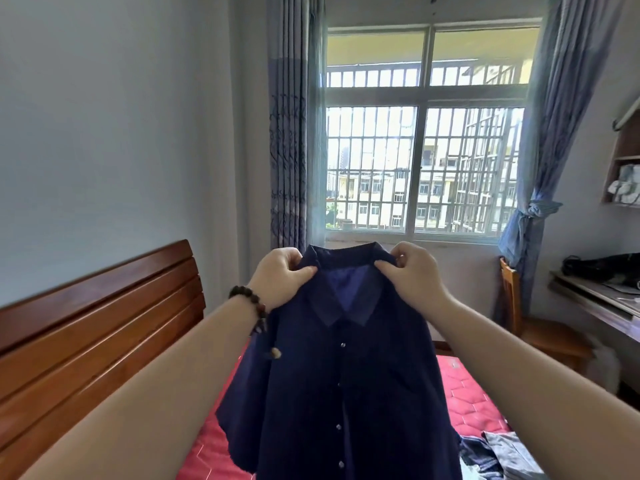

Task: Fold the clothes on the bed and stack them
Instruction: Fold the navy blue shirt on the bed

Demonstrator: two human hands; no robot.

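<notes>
Hanging in mid-air in front of the camera, a navy blue button-up shirt (339,386) blocks most of the view of the bed (464,400) below, whose red mattress with its hexagon pattern shows only at either side of the cloth. A wooden headboard (97,327) runs along the wall on the left, and behind the shirt a barred window (422,168) stands between two blue-grey curtains (287,133), the right one knotted up at its middle. On the right side of the room are a wooden chair (540,327), a desk (599,299) with dark items on it, and a wall shelf (623,168). A small heap of other clothes (498,455) (denim and grey fabric, as far as can be told) lies on the mattress at the lower right, just beside the hanging shirt's edge. The shirt hangs upright, its long axis vertical, collar at the top and hem running off the bottom of the view, its buttoned front facing the camera. The left hand (280,278), with a dark beaded bracelet (249,303) at its wrist, pinches the collar at the left shoulder; the right hand (412,275) pinches the collar at the other side, fingers curled over the fabric.
</notes>
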